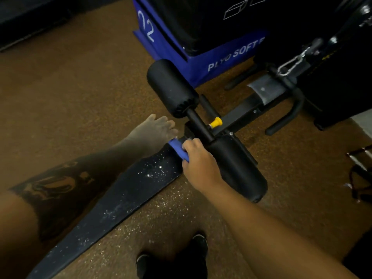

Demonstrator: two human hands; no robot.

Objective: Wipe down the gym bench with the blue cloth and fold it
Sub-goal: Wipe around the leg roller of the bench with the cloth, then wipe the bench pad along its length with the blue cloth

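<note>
Head view: right hand (198, 162) grips bunched blue cloth (178, 149) on bench pad (128, 190).

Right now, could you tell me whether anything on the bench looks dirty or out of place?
Yes: white powdery specks are scattered over the black bench pad, densest near the blue cloth that the right hand holds.

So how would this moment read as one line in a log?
step: wiping | right hand: gripping blue cloth at bench pad end | left hand: open, resting beside | pad: white specks remain
</note>
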